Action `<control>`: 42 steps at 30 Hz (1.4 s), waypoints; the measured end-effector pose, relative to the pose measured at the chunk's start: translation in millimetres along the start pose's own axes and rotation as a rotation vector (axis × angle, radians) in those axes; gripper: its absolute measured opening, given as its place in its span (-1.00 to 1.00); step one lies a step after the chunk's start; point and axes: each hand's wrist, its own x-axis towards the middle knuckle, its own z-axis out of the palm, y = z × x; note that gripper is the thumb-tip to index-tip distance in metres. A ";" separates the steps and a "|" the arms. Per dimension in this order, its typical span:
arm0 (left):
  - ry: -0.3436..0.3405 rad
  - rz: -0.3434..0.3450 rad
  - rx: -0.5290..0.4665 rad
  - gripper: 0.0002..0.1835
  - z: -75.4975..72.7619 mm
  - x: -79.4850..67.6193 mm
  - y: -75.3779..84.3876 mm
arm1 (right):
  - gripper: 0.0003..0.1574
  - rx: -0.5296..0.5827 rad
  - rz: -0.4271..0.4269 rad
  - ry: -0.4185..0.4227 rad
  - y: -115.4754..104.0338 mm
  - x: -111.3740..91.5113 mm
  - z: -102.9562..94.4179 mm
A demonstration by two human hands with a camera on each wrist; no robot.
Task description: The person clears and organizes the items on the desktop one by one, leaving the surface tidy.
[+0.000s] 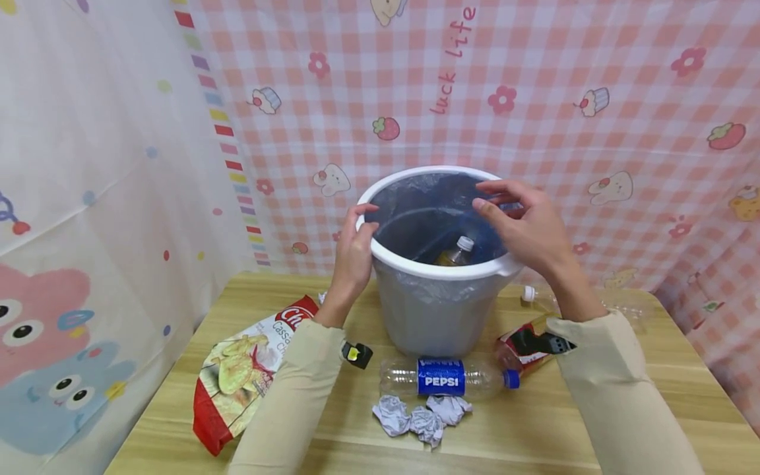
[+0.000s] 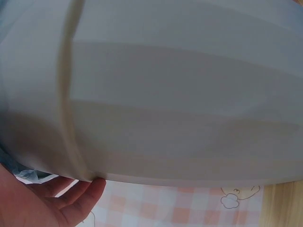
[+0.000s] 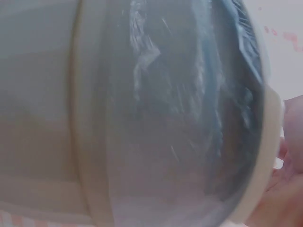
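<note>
A grey trash can (image 1: 436,323) with a white rim and a dark plastic liner (image 1: 404,198) stands upright on the wooden table. Inside it, a bottle with a white cap (image 1: 465,244) shows its upper part. My left hand (image 1: 354,254) grips the can's rim on the left, and its fingers (image 2: 83,201) lie along the outside in the left wrist view. Over the right side of the opening is my right hand (image 1: 531,221), with loosely bent fingers and nothing between them. The can's wall and liner (image 3: 165,118) fill most of the right wrist view.
A Pepsi bottle (image 1: 441,377) lies before the can, with several crumpled paper balls (image 1: 426,425) in front. To the left lies a chip bag (image 1: 249,369). On the right, a bottle with a red label (image 1: 515,349) and a clear bottle (image 1: 629,307) lie partly behind my arm.
</note>
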 end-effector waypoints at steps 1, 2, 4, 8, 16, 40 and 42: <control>0.001 0.002 0.001 -0.62 -0.1 0.4 0.3 | -0.51 0.004 0.001 0.008 0.0 -1.8 -2.2; -0.001 0.002 0.004 -0.62 -0.3 0.6 0.7 | -0.50 0.011 0.004 0.014 0.0 -3.8 -4.5; -0.003 0.003 0.011 -0.62 -0.8 0.7 1.5 | -0.48 0.022 0.022 0.022 0.9 -8.2 -8.9; -0.009 -0.004 0.013 -0.64 -1.1 0.2 2.1 | -0.46 0.045 0.065 0.056 2.3 -17.0 -16.6; -0.016 -0.024 0.012 -0.63 -1.1 -0.4 2.1 | -0.54 0.051 0.036 0.169 10.6 -25.0 -28.7; -0.002 -0.010 0.008 -0.63 -1.2 -1.4 2.4 | -0.56 0.028 0.171 0.287 70.8 -74.6 -31.1; -0.001 -0.013 0.007 -0.63 -1.3 -1.4 1.9 | -0.57 0.033 0.169 0.291 77.1 -77.4 -29.4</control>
